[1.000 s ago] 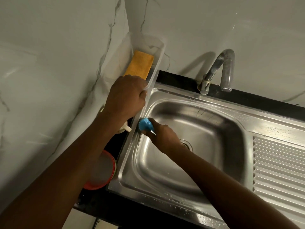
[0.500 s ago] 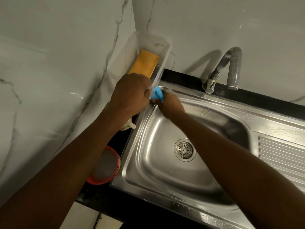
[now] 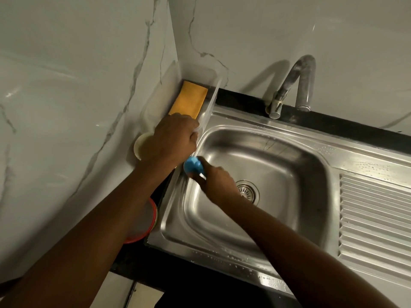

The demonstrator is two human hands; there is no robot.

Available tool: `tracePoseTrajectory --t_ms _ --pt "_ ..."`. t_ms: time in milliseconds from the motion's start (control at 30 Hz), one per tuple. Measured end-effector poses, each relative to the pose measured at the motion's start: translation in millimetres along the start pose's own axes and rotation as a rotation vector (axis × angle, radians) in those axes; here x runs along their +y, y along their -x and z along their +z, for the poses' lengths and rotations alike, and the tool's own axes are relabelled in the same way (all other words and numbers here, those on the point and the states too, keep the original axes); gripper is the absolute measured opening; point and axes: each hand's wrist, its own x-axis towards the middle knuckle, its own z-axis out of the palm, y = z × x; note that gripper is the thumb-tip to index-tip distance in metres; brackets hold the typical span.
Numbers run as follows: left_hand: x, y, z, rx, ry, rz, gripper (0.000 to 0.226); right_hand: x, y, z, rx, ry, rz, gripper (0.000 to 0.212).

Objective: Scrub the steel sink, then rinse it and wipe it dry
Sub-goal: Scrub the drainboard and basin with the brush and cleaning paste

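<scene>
Pressing a blue scrubber (image 3: 192,164), pinched in the right grip (image 3: 216,184), against the rim of the steel sink (image 3: 289,170). Clutching the edge of a clear tray (image 3: 212,97) with the left grip (image 3: 172,138), just beside the right.

There was one stainless steel sink (image 3: 289,134), with one basin (image 3: 280,172), one round drain strainer (image 3: 248,192) and one ribbed draining board (image 3: 375,218) at its right edge. One curved metal tap (image 3: 295,81) stood at the sink's back edge. One clear rectangular plastic tray (image 3: 200,72) lay along the left edge and held one flat orange-yellow pad (image 3: 189,101). There was also one small blue scrubber (image 3: 192,165), one round red-rimmed tub (image 3: 151,218) off the front left corner, one round cream object (image 3: 140,145) that was partly hidden, and two hands: one left hand (image 3: 172,138) and one right hand (image 3: 216,185).
</scene>
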Motion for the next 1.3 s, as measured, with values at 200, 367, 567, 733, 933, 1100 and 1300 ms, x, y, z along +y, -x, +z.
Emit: tracePoseTrajectory --t_ms 200,367,567,733,933,1100,1300 --pt "-3.3 -0.7 4.9 -0.013 -0.027 -0.024 0.017 -3.4 -6.3 -7.3 0.002 -0.093 0.036 0.067" --pt "-9.9 -1.0 10.8 -0.066 -0.032 -0.029 0.014 -16.6 67.1 17.9 -0.196 -0.043 -0.084 0.062" --pt "-12.1 5.5 7.7 -0.026 0.007 -0.036 0.026 -24.5 76.3 10.5 -0.214 0.046 -0.142 0.061" --pt "-15.1 17.5 -10.0 0.056 -0.01 -0.012 0.038 -26.4 54.2 3.1 -0.157 0.106 -0.142 0.064" --pt "-3.0 44.3 -25.5 0.098 0.037 -0.023 0.035 -36.4 73.8 3.9 -0.235 0.047 -0.162 0.058" --pt "11.3 70.7 -25.3 0.132 0.078 -0.083 0.026 -53.1 105.0 9.7 -0.359 0.155 -0.232 0.055" --pt "33.2 105.7 -28.6 0.158 0.121 -0.213 0.026 -2.4 127.4 -27.0 -0.458 0.231 -0.174 0.054"
